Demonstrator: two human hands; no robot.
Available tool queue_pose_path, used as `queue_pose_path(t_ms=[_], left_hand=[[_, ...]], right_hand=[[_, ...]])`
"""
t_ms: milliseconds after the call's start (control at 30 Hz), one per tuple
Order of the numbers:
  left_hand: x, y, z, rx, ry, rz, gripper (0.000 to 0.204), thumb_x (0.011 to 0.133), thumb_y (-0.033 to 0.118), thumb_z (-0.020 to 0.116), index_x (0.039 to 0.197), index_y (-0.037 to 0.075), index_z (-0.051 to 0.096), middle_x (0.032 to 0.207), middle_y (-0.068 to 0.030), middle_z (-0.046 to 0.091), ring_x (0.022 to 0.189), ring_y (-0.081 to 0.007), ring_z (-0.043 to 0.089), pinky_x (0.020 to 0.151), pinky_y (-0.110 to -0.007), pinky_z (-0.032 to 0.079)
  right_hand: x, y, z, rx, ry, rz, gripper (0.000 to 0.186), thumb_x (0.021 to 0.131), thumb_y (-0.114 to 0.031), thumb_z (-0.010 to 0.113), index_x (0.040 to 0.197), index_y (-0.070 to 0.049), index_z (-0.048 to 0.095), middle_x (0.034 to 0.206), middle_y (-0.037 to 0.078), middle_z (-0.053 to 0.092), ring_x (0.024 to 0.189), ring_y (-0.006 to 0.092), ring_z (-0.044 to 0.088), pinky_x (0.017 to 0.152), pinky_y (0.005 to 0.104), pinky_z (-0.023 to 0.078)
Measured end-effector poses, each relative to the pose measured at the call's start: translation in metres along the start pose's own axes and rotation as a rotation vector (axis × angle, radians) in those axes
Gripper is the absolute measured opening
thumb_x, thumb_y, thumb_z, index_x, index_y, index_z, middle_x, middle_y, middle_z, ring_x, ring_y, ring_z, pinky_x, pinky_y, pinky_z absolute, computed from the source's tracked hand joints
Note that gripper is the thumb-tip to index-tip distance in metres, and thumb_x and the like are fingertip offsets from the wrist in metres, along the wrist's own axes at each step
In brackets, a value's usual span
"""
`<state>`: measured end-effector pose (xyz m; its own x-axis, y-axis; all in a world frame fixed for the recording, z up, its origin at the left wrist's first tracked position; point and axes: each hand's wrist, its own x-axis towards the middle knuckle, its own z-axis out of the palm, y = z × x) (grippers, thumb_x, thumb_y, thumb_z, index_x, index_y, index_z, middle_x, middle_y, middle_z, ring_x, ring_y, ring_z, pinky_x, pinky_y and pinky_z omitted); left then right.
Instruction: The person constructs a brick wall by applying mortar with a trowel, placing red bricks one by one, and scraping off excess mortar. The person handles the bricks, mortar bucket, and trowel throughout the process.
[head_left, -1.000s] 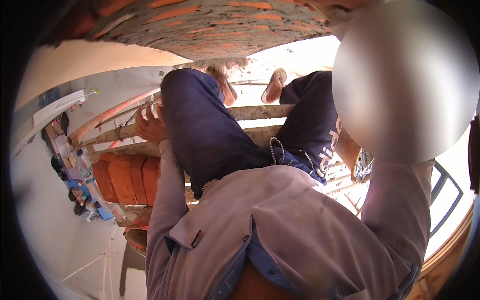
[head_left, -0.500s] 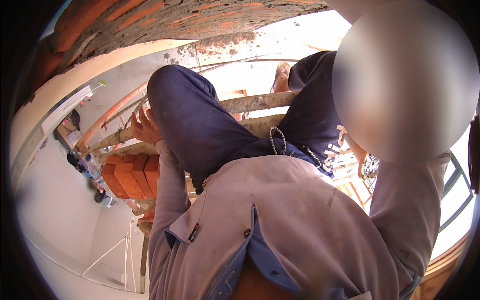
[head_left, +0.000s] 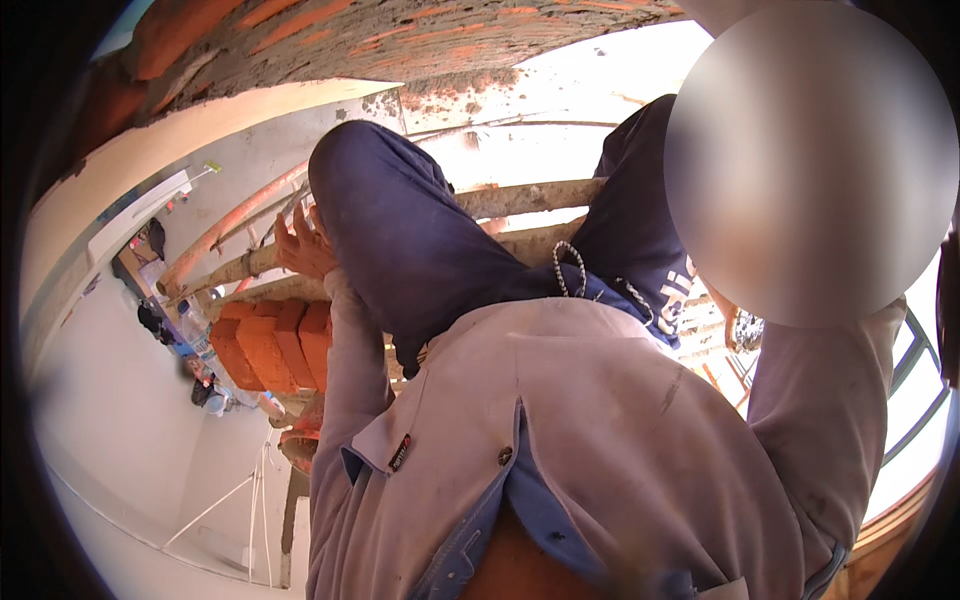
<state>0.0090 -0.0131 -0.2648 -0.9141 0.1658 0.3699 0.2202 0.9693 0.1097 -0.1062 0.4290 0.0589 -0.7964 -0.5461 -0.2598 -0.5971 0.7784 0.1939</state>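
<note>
My left hand (head_left: 305, 247) is beside my bent left knee, fingers apart and curved, with nothing seen in it. It is nearest to a wooden pole (head_left: 245, 268), and I cannot tell whether it touches it. Just below it a row of orange bricks (head_left: 262, 345) sits by my left sleeve (head_left: 358, 350). My right sleeve (head_left: 825, 390) runs up into a large blurred patch that hides my right hand. A strip of skin (head_left: 717, 298) shows at the patch's lower left edge; whose or which part it is stays unclear.
A rough brick wall (head_left: 450, 45) with mortar crosses the top. Wooden poles (head_left: 530, 198) run under my legs. Plastic bottles (head_left: 192, 325) and clutter lie far below at left. White cords (head_left: 258, 490) hang lower left, near an orange-red container (head_left: 300, 445).
The view has shifted slightly, so bricks, knee and sleeves sit a little further right. My left hand's fingers look more spread and lifted than before.
</note>
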Motion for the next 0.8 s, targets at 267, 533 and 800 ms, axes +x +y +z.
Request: queue_pose_path(t_ms=[267,533,800], left_hand=[[-0.007,-0.004,-0.004,0.062,-0.015,-0.016,0.030,0.094,0.042,0.056,0.110,0.020,0.070,0.130,-0.0063,0.052,0.116,-0.0234,0.048,0.100,-0.043,0.033],[-0.003,0.015,-0.005,0.010,-0.024,-0.101,0.035,0.090,0.042,0.061,0.116,0.020,0.064,0.135,-0.0101,0.049,0.130,-0.0312,0.039,0.107,-0.054,0.026],[-0.001,0.027,-0.004,-0.066,-0.039,-0.202,0.036,0.088,0.045,0.062,0.113,0.018,0.066,0.137,-0.0092,0.047,0.134,-0.0295,0.036,0.111,-0.055,0.022]], right_hand=[[-0.008,-0.008,-0.016,-0.263,0.089,-0.159,0.025,0.083,-0.011,0.065,0.104,0.001,0.064,0.082,0.011,0.063,0.076,0.0272,0.063,0.072,0.0331,0.055],[-0.115,-0.012,-0.009,0.264,0.048,0.315,0.043,0.093,-0.014,0.051,0.134,-0.004,0.047,0.112,0.015,0.059,0.088,0.0250,0.062,0.072,0.0344,0.052],[-0.068,-0.049,-0.027,1.522,0.125,0.960,0.042,0.096,-0.041,0.050,0.123,-0.009,0.049,0.073,0.005,0.056,0.047,0.0137,0.055,0.036,0.0290,0.044]])
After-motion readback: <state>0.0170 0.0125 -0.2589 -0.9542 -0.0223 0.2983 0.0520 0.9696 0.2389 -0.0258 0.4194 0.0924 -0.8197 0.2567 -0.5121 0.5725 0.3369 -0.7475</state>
